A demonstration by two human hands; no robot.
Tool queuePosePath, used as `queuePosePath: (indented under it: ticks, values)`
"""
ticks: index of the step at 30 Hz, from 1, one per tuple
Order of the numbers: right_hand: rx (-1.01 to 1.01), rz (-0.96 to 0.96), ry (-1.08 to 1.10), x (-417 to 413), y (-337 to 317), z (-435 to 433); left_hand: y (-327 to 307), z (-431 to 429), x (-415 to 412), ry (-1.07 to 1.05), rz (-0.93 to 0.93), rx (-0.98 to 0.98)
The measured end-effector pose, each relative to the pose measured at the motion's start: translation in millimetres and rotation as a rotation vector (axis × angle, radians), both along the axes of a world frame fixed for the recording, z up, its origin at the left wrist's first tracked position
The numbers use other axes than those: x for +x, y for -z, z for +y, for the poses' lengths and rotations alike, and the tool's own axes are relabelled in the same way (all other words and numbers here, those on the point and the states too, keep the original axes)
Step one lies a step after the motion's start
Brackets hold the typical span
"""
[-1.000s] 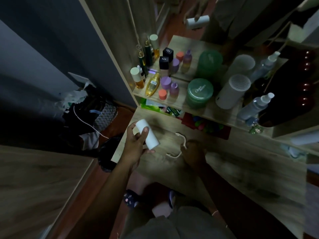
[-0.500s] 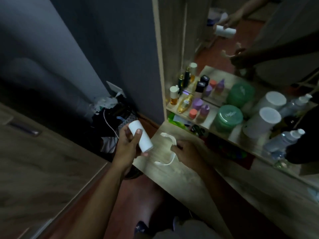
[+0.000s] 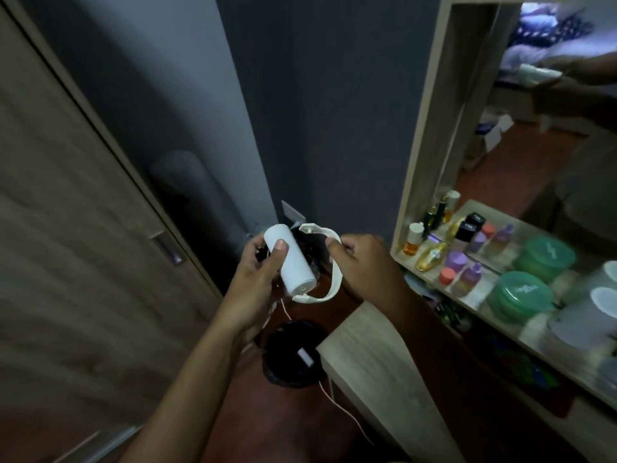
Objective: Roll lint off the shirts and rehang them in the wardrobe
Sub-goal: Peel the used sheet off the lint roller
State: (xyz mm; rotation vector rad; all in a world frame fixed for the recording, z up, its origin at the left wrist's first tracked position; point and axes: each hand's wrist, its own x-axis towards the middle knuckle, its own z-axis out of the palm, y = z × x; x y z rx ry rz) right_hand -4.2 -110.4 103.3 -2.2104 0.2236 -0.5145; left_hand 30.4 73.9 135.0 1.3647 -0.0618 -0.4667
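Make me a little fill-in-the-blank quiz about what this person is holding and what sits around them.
The left hand grips a white ___ roll.
The right hand holds the curved white ___.
On the floor below the hands sits a black ___.
The big lidded jar on the shelf is ___.

Missing: lint; handle; bin; green

Lint roll and handle held side by side, left of the table.
Roll (image 3: 293,262) in left hand (image 3: 257,279), handle (image 3: 329,262) in right hand (image 3: 364,265); bin (image 3: 293,355) on the floor below, shelf (image 3: 484,295) of bottles right.
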Motion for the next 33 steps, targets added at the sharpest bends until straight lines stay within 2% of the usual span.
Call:
queuePosePath:
  ticks: [10, 21, 33]
  values:
    - [-0.022, -0.093, -0.051, 8.3, -36.5, 32.8, -27.7, 36.0, -3.6, 0.027, -0.092, -0.006]
    - [-0.076, -0.011, -0.004, 12.2, -49.1, 33.3, -27.8, 37.6, 2.6, 0.125, -0.170, 0.028]
    - [-0.045, -0.036, -0.023, 18.5, -69.7, 20.2, -42.8, 23.2, 14.4, 0.210, -0.255, 0.029]
